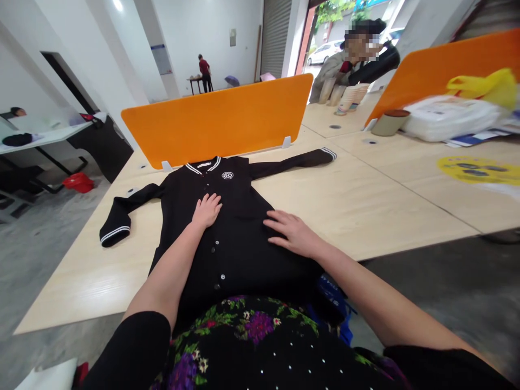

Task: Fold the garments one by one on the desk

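A black snap-button jacket (239, 260) with white-striped collar and cuffs lies spread on the light wooden table (365, 200), collar toward the orange divider. Its front is face up, with a round white badge (228, 175) on the chest. One sleeve stretches out to the right; the other bends down at the left. My left hand (207, 210) rests flat on the jacket's middle, beside the button line. Over the jacket's right side edge lies my right hand (293, 233), fingers extended and touching the cloth. Neither hand grasps anything. The jacket's hem is hidden near my body.
An orange divider (219, 122) stands behind the jacket. Farther right are a lidded pot (390, 123), a white plastic-wrapped bundle (450, 116), a yellow bag (485, 89) and stacked cups (352, 98). A person sits beyond the table; another stands far back.
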`<control>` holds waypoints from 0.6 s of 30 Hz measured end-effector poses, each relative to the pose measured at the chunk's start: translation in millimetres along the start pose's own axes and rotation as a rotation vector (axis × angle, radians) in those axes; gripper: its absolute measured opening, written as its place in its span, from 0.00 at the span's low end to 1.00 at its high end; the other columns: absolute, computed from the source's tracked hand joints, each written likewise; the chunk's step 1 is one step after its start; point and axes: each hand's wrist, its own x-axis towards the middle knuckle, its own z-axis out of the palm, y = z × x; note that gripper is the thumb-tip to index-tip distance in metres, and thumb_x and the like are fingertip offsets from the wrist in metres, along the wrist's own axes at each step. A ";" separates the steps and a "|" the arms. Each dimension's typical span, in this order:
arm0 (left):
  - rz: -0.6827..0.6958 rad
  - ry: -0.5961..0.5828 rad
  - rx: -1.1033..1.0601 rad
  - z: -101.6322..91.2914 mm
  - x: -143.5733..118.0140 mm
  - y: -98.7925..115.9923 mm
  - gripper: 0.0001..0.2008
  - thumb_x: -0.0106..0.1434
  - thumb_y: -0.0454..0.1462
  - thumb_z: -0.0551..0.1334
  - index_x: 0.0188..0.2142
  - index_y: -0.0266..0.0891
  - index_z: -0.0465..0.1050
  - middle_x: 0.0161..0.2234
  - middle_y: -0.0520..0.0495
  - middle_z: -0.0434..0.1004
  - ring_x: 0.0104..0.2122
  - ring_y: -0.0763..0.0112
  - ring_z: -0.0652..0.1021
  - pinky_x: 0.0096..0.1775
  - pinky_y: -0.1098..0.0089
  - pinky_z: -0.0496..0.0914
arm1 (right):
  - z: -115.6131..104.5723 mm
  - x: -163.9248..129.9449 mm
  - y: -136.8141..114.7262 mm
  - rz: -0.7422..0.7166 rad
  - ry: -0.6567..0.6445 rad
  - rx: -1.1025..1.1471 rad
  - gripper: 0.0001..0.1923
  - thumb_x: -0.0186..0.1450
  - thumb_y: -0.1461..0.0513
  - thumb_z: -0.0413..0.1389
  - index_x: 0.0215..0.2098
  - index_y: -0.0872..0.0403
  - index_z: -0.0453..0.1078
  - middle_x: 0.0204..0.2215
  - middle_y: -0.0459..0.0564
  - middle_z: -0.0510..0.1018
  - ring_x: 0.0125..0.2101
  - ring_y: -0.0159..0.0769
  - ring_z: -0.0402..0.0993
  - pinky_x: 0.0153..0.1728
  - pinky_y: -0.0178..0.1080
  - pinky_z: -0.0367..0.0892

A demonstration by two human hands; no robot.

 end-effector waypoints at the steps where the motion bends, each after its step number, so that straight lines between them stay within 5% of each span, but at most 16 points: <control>1: -0.005 -0.002 -0.001 -0.1 0.7 0.2 0.25 0.71 0.44 0.42 0.65 0.44 0.55 0.67 0.49 0.53 0.66 0.55 0.52 0.63 0.48 0.50 | 1.6 -6.6 -3.2 0.016 -0.028 -0.014 0.21 0.68 0.55 0.49 0.58 0.48 0.65 0.60 0.53 0.65 0.60 0.48 0.59 0.55 0.53 0.60; 7: -0.019 -0.013 0.011 -3.3 -0.3 2.3 0.24 0.71 0.43 0.43 0.64 0.46 0.56 0.67 0.49 0.53 0.66 0.56 0.52 0.62 0.48 0.50 | -9.4 -51.1 -2.8 0.192 -0.059 -0.117 0.19 0.69 0.60 0.44 0.55 0.49 0.67 0.56 0.54 0.70 0.55 0.47 0.65 0.50 0.52 0.64; 11: 0.046 0.093 0.119 -11.4 -5.5 17.6 0.23 0.71 0.42 0.44 0.61 0.39 0.62 0.64 0.41 0.58 0.65 0.55 0.54 0.63 0.46 0.44 | -13.1 -66.1 -10.5 0.259 -0.010 -0.110 0.20 0.69 0.57 0.46 0.58 0.47 0.65 0.58 0.55 0.68 0.58 0.49 0.61 0.55 0.59 0.57; 18: 0.347 -0.093 0.010 -11.1 -61.3 108.1 0.31 0.67 0.53 0.50 0.64 0.39 0.57 0.66 0.38 0.52 0.65 0.48 0.53 0.61 0.43 0.49 | 5.8 -71.2 -29.1 0.239 0.007 -0.068 0.22 0.71 0.56 0.42 0.61 0.47 0.61 0.62 0.52 0.63 0.62 0.48 0.55 0.59 0.61 0.50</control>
